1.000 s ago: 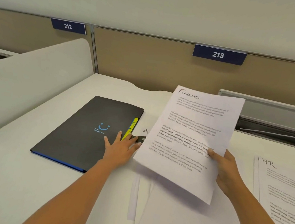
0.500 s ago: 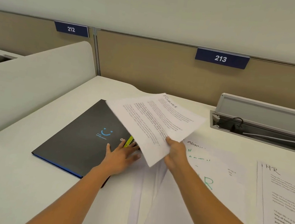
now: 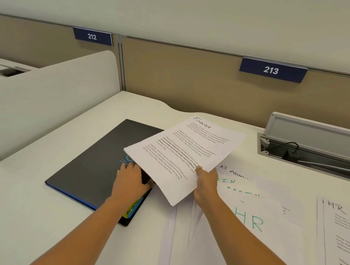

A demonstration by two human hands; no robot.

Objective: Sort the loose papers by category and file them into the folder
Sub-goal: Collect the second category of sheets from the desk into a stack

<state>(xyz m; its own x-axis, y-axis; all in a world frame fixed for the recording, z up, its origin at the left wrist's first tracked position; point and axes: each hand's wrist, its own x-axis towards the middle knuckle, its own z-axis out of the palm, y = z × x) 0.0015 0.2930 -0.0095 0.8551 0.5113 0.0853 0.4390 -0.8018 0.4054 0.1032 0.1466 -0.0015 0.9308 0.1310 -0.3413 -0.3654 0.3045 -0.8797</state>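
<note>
At the near edge of the desk (image 3: 12, 210), several loose papers (image 3: 196, 259) lie overlapped between the two forearms. Toward the right edge lies an HR stack (image 3: 346, 250), and a sheet lettered HR in green (image 3: 249, 221) lies between that stack and the right forearm. Farther in, the left hand (image 3: 131, 180) rests on the cover of the black folder (image 3: 95, 161) at the folder's right side. Its fingers are bent over that side, but the paper hides their tips, so it cannot be determined whether they grip the cover or only press on it. Coloured index tabs (image 3: 134, 208) project from the folder just below this hand. The right hand (image 3: 205, 187) pinches the Finance sheet (image 3: 187, 152) at its near right edge, thumb on top. The sheet is held off the desk and tilted, and its left part overlaps the folder. Sheets marked Admin (image 3: 236, 174) lie just beyond the right hand. At the far edge, an open cable tray (image 3: 315, 152) sits toward the right, and the partition behind it carries number plates 212 (image 3: 92, 36) and 213 (image 3: 271, 70). The step in hand appears to be filing the Finance sheet. The next move likely requires opening the closed cover at the matching tab, then sliding the sheet in flat without creasing it.
</note>
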